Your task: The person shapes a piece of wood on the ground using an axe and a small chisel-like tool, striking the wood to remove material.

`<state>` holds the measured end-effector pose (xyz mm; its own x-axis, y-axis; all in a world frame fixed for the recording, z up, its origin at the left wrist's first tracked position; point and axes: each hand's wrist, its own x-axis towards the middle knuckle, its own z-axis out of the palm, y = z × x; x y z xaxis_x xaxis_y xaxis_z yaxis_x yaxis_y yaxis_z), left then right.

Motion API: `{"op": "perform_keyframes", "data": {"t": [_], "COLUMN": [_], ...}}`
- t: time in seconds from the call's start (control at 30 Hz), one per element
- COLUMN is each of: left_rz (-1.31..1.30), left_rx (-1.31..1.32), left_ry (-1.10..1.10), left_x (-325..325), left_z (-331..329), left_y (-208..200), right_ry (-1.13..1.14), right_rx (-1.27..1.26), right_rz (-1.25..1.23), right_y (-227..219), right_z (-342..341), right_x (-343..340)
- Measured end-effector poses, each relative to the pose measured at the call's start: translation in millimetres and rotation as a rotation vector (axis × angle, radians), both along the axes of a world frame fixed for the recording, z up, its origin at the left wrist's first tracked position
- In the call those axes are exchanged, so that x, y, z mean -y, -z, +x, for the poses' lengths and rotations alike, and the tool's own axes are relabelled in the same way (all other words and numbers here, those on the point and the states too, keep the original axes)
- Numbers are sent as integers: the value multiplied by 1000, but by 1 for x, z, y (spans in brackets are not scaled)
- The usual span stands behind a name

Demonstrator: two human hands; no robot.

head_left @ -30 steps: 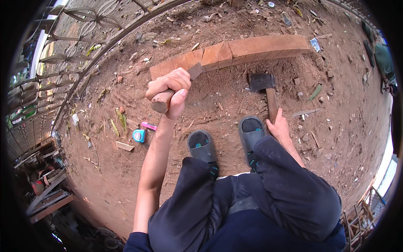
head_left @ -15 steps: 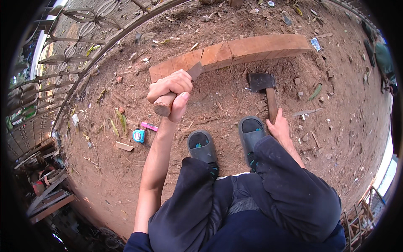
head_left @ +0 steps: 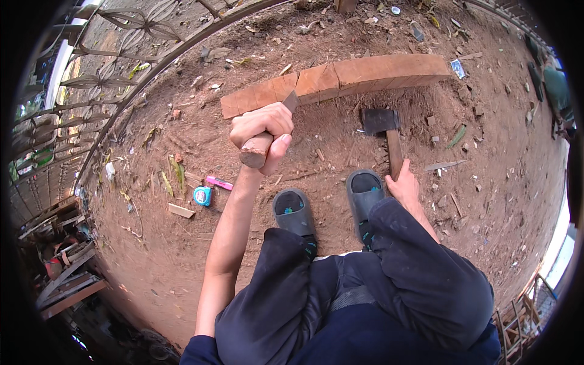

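Observation:
My left hand (head_left: 267, 126) is closed round the wooden handle of a chisel (head_left: 255, 151), its butt end facing up. The chisel's flat metal blade (head_left: 291, 102) points away toward a long, slightly curved reddish wooden beam (head_left: 383, 70). Its tip overlaps the beam's near edge beside a crosswise cut; whether it touches the wood I cannot tell. Several dark lines cross the beam's near side. My right hand (head_left: 404, 185) grips the lower handle of a hatchet (head_left: 394, 146), whose dark metal head (head_left: 381, 120) is low over or on the soil, in front of the beam.
A blue tape measure (head_left: 202, 196), a pink marker-like stick (head_left: 219, 182) and a wood offcut (head_left: 181, 210) lie left of my feet in grey slippers (head_left: 292, 210). A metal lattice fence (head_left: 125, 82) runs along the left. Scrap wood (head_left: 73, 286) is piled lower left; a person (head_left: 555, 88) is at far right.
My left hand has shifted a little to the right with the chisel, along the beam's near side. My right hand and the hatchet stay nearly in place.

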<state>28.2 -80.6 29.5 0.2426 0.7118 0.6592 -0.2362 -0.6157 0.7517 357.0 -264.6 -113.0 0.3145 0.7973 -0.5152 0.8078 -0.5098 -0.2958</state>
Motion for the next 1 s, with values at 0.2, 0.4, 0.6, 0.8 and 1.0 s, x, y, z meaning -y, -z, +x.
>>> {"op": "perform_keyframes", "data": {"t": [0.2, 0.4, 0.6, 0.8, 1.0], "left_rz": [-86, -172, -70, -55, -167], "left_rx": [-35, 39, -73, -86, -53], "left_ry": [-70, -151, -258, -193, -244], "left_x": [-8, -34, -38, -45, -69], "left_z": [1, 6, 19, 16, 36], "left_y": [3, 17, 2, 6, 26], "right_ry": [125, -61, 279, 174, -24], "right_rx": [40, -63, -844, -1402, -1422], "right_rz": [-34, 50, -150, -200, 44], "right_y": [-24, -52, -126, -199, -302], "right_z": [-11, 28, 41, -3, -48], "right_x": [-12, -27, -36, -52, -90]}}
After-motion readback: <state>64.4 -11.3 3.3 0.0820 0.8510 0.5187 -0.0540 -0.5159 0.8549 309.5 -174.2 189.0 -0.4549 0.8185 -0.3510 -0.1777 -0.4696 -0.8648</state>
